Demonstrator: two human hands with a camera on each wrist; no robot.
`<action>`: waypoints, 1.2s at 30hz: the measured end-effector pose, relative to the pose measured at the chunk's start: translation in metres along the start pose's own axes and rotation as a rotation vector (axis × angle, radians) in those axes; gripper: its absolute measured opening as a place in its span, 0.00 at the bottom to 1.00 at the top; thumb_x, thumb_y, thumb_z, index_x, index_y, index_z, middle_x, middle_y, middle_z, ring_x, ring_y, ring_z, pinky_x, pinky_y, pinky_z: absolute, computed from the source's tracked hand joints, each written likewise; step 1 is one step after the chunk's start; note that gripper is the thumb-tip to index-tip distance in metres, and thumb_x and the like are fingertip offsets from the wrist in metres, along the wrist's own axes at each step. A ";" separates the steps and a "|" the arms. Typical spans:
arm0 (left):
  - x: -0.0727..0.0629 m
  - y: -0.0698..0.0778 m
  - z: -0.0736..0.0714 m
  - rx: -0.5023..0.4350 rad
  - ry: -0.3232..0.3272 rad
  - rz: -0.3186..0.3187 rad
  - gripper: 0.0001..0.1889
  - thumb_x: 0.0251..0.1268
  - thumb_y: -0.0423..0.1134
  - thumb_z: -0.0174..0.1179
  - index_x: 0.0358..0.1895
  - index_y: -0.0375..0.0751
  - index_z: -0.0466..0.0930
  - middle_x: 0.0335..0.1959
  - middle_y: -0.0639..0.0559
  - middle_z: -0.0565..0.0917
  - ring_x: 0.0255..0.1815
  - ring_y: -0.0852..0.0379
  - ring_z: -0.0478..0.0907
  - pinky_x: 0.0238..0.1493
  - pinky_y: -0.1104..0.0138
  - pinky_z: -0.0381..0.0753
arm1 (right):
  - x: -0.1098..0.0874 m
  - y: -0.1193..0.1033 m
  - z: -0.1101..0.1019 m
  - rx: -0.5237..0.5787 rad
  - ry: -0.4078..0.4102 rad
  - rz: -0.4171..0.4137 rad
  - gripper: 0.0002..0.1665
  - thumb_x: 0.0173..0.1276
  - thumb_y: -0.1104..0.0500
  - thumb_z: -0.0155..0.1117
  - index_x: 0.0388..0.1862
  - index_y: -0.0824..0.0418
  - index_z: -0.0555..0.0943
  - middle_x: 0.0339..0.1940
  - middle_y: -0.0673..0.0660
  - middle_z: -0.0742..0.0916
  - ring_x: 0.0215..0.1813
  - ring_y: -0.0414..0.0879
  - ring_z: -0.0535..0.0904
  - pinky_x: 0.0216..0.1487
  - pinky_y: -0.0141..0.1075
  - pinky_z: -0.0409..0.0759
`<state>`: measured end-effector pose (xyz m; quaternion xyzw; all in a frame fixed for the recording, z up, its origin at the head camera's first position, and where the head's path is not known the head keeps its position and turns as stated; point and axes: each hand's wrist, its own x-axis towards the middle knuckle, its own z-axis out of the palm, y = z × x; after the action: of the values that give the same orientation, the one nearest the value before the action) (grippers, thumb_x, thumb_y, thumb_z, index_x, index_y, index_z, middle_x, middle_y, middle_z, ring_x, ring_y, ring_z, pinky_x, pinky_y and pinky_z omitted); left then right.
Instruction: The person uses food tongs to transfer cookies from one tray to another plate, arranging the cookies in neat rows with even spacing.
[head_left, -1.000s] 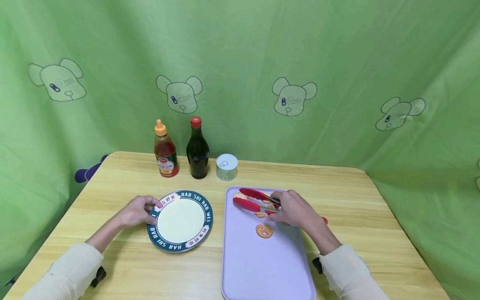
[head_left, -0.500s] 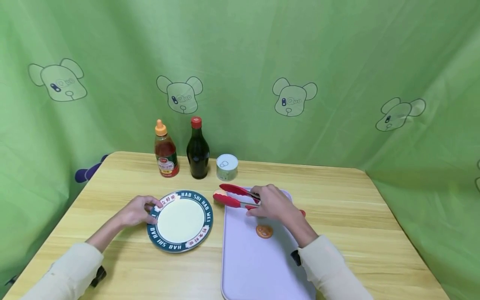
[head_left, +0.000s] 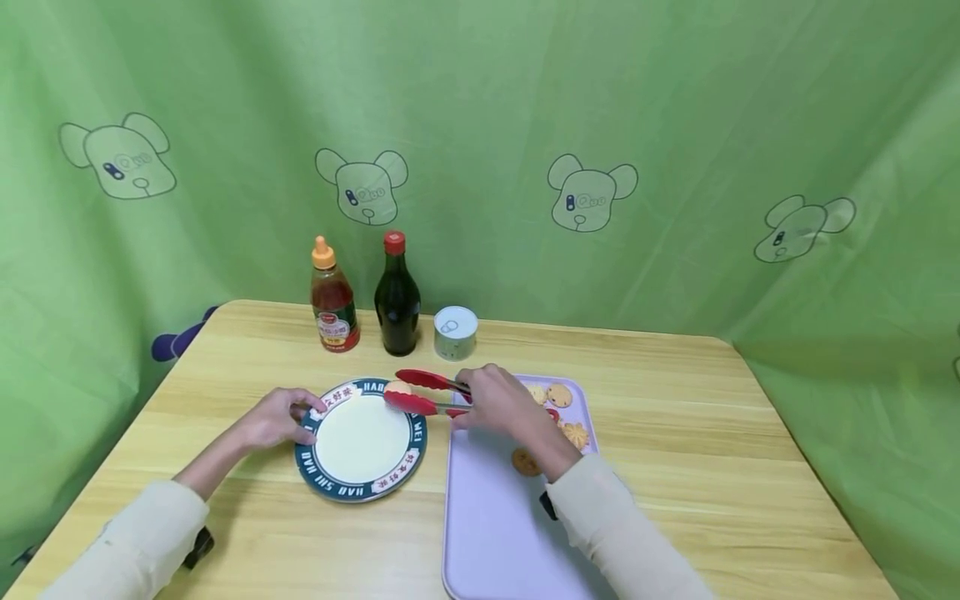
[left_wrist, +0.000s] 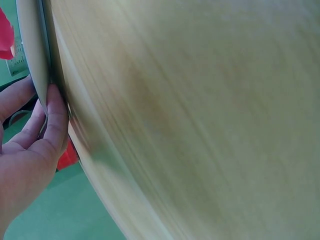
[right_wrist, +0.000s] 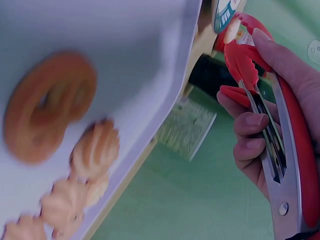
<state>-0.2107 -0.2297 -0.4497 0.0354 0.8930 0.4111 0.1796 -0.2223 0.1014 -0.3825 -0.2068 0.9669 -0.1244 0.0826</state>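
My left hand (head_left: 276, 419) pinches the left rim of a round plate (head_left: 363, 442) with a dark teal lettered border. In the left wrist view, thumb and fingers (left_wrist: 56, 112) sit on either side of the plate's edge (left_wrist: 36, 45). My right hand (head_left: 495, 402) grips metal tongs (head_left: 411, 403) with red scalloped tips. Between those tips is a small round pale cookie (head_left: 397, 387), overlapping the plate's upper right rim in the head view. Up close in the right wrist view, the hand (right_wrist: 300, 70) wraps round the red-and-steel tongs (right_wrist: 295, 135).
A lilac tray (head_left: 487, 533) lies right of the plate. It bears a pretzel-shaped cookie (head_left: 524, 462) and several others, such as a round one (head_left: 559, 395) and a flower-shaped one (head_left: 576, 434). Behind stand a sauce bottle (head_left: 335, 304), a dark bottle (head_left: 397, 300) and a can (head_left: 455, 333).
The right hand has carried the tongs and the cookie leftward from the tray to the plate's edge, uncovering more cookies on the tray. The left hand stays on the plate.
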 end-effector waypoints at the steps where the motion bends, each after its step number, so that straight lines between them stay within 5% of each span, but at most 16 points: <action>1: 0.000 0.000 0.000 0.000 0.001 0.000 0.24 0.42 0.28 0.70 0.49 0.33 0.78 0.49 0.37 0.78 0.46 0.47 0.74 0.45 0.60 0.79 | 0.002 -0.003 0.002 0.001 0.000 -0.011 0.33 0.47 0.48 0.77 0.51 0.61 0.80 0.32 0.53 0.83 0.28 0.42 0.72 0.28 0.31 0.71; 7: 0.001 0.000 0.000 -0.003 0.001 0.001 0.24 0.43 0.28 0.70 0.49 0.33 0.77 0.48 0.38 0.78 0.44 0.48 0.73 0.42 0.63 0.79 | 0.012 -0.019 0.013 -0.025 -0.007 -0.058 0.32 0.47 0.46 0.77 0.49 0.60 0.80 0.25 0.51 0.79 0.25 0.41 0.70 0.25 0.31 0.68; 28: -0.001 0.002 0.001 -0.013 -0.004 -0.020 0.23 0.45 0.27 0.69 0.49 0.33 0.77 0.47 0.38 0.77 0.43 0.49 0.72 0.40 0.65 0.78 | 0.019 -0.050 0.035 -0.124 -0.054 -0.030 0.42 0.48 0.40 0.75 0.59 0.59 0.77 0.48 0.55 0.86 0.39 0.41 0.77 0.48 0.36 0.81; 36: -0.001 0.002 0.000 -0.010 0.005 -0.003 0.23 0.44 0.27 0.70 0.49 0.33 0.78 0.48 0.38 0.77 0.43 0.49 0.72 0.40 0.64 0.78 | 0.019 -0.052 0.033 -0.091 -0.068 -0.004 0.41 0.46 0.40 0.75 0.57 0.59 0.78 0.39 0.52 0.85 0.34 0.41 0.74 0.37 0.31 0.77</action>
<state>-0.2095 -0.2282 -0.4479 0.0322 0.8915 0.4151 0.1784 -0.2127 0.0408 -0.4020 -0.2166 0.9678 -0.0734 0.1056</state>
